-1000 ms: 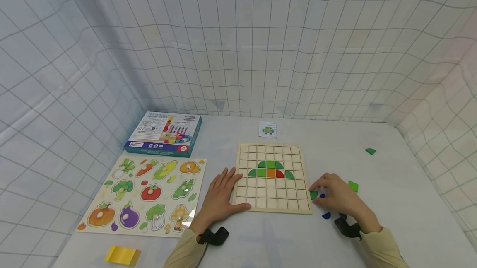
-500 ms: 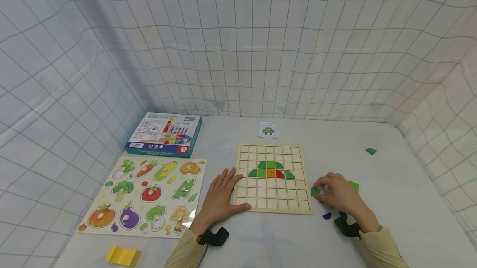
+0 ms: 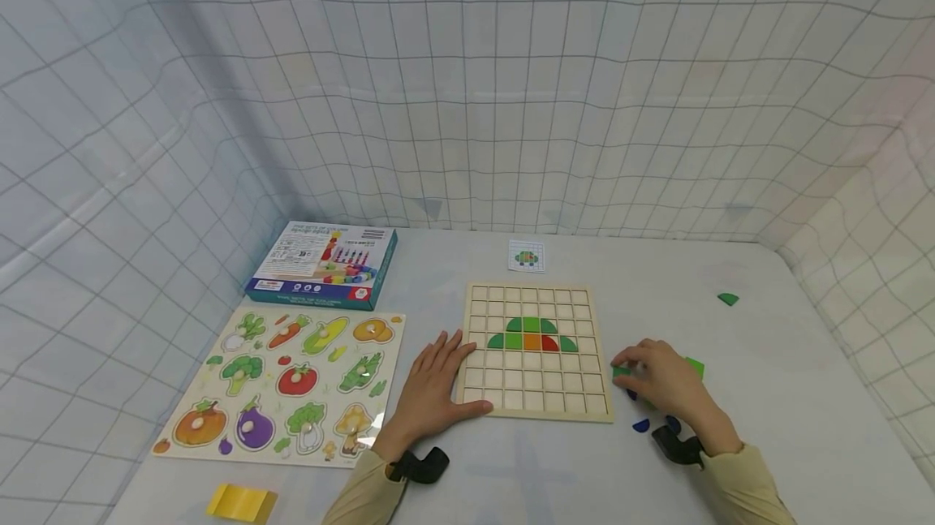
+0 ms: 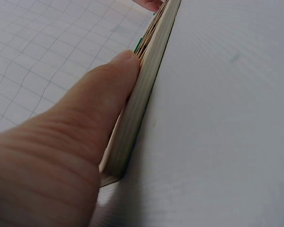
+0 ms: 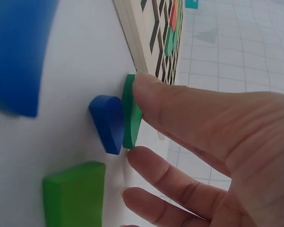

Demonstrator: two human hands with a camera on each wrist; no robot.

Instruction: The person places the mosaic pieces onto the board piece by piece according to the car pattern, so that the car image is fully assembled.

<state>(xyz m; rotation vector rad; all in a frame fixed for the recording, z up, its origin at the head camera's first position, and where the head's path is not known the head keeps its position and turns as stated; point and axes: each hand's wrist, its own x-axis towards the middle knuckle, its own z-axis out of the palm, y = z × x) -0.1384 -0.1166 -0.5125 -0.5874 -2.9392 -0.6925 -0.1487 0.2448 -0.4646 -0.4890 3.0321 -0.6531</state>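
Observation:
My left hand rests flat on the left edge of a wooden grid board, fingers spread and thumb on its lower rim. Several green pieces, an orange square and a red piece sit in the cells. Right of the board, my right hand pinches a dark green curved-edged piece between thumb and index finger, close to the table. Beside it a blue piece and a light green square lie on the table, partly screened by the hand in the head view.
A small pattern card lies behind the board. To the left are a vegetable puzzle board, a boxed toy set and a yellow block. A lone green piece lies far right; blue pieces lie near the right wrist.
My right fingers have drawn the green piece slightly to the right and away from me, off the board's right edge. The left hand stays in place.

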